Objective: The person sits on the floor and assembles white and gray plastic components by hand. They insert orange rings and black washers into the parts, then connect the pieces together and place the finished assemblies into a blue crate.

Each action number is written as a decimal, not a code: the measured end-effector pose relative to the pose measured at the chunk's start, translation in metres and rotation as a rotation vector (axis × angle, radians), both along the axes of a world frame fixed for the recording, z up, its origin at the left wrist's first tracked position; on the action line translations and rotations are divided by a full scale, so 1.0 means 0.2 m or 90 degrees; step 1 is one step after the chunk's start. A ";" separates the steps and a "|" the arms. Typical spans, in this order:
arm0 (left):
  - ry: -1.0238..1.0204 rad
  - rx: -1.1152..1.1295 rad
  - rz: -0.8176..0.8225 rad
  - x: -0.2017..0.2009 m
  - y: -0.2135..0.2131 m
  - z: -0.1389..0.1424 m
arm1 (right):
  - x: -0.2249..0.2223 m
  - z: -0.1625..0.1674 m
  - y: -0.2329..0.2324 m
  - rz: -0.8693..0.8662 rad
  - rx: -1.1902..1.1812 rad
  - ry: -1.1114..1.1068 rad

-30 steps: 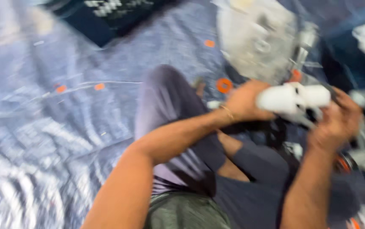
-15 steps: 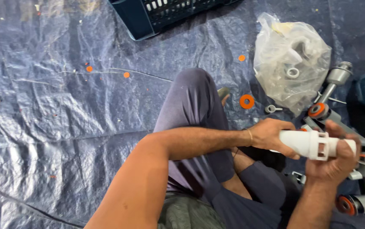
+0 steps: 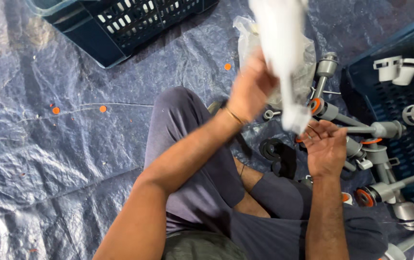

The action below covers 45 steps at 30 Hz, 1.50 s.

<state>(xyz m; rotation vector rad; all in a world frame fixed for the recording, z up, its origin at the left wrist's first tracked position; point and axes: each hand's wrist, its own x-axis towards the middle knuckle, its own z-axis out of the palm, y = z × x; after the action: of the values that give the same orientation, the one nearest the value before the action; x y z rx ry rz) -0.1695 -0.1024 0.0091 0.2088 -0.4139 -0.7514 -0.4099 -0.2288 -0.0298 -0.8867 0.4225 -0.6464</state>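
2 hands: both bare, reaching out from a person sitting cross-legged on the floor.
legs: grey trousers (image 3: 187,159), knees folded, filling the near middle of the view.
right hand (image 3: 325,149): palm up and fingers loosely spread, gripping nothing; it sits just under the lower end of the white part.
left hand (image 3: 250,89): raised and closed around the white part, a thin bangle at the wrist.
white part (image 3: 284,58): a long white plastic piece, blurred, held upright in the air between the 2 hands; its top runs out of the frame, so its exact shape cannot be told.
black rings (image 3: 277,154): a small dark heap on the floor just left of the right hand.
grey fittings (image 3: 378,159): several grey tube-shaped pieces with orange rings, lying in a loose pile to the right of the right hand.
plastic bag (image 3: 308,72): clear, crumpled, behind the white part, holding small pieces.
tarpaulin (image 3: 48,159): blue-grey sheet covering the floor, with a few orange washers (image 3: 103,109) scattered on it.
right crate (image 3: 390,96): dark blue, at the right edge, with white pieces (image 3: 397,67) inside.
far crate (image 3: 135,24): dark blue, slotted, at the top left.
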 end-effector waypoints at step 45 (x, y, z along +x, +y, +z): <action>-0.422 0.454 -0.037 -0.27 0.11 -0.22 | -0.21 -0.18 -0.27 0.058 -0.759 1.040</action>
<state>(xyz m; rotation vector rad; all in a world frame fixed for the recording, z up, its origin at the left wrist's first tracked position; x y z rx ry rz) -0.2243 -0.0812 -0.0354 1.1384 -0.7675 -0.8564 -0.4513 -0.2825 -0.0664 -2.5116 1.4921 0.1682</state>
